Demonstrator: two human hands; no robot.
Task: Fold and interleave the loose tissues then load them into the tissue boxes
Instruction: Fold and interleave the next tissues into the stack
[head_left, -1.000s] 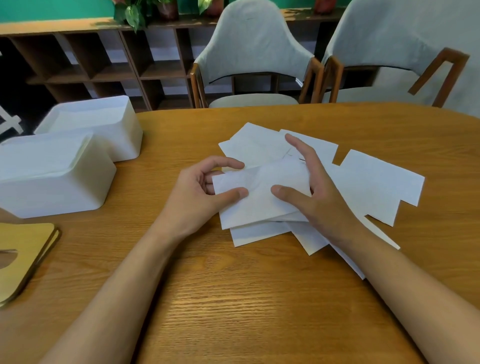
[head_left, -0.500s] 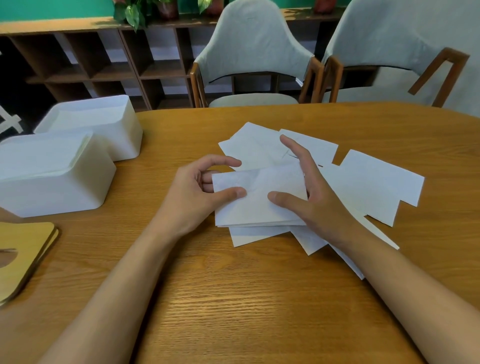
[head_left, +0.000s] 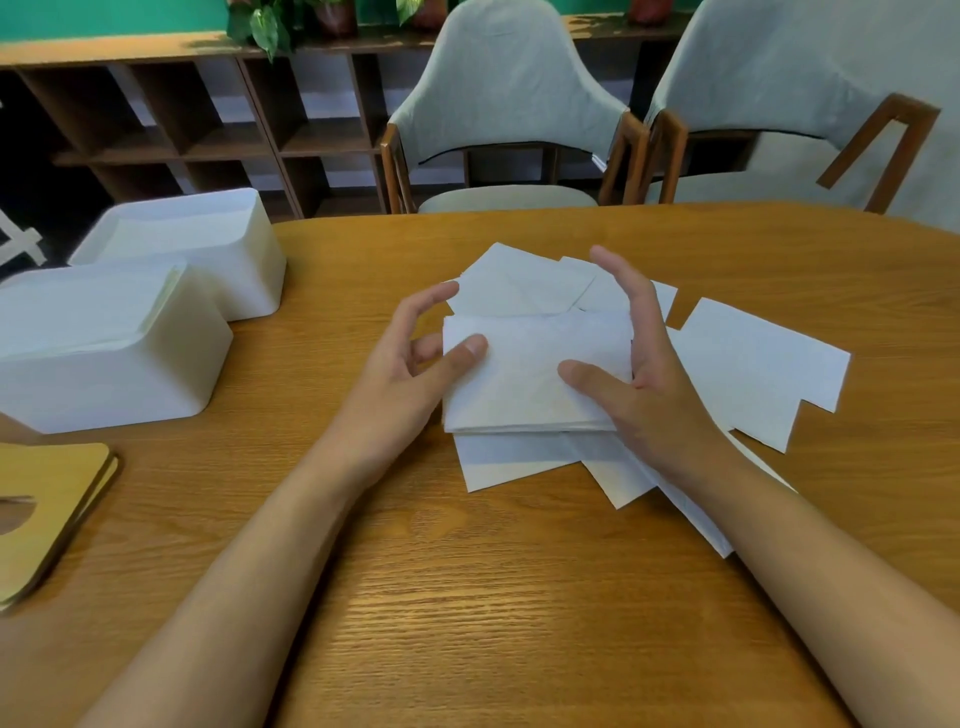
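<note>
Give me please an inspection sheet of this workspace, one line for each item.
Surface: wooden table, grain visible.
Job's things: folded tissue stack held over loose tissues; two white open-topped tissue boxes at left.
Clutter: wooden lids at the left edge.
Grippers: left hand and right hand pinch the stack, thumbs on top.
Cables: nothing seen.
Surroundings: two chairs, shelf, plants behind the table.

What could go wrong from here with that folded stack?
1. Left hand and right hand hold the folded stack mostly by thumbs; its layers may fan apart.
2. Loose tissues lie under it and could drag along.
3. The near box looks full already; the far box seems safer.
</note>
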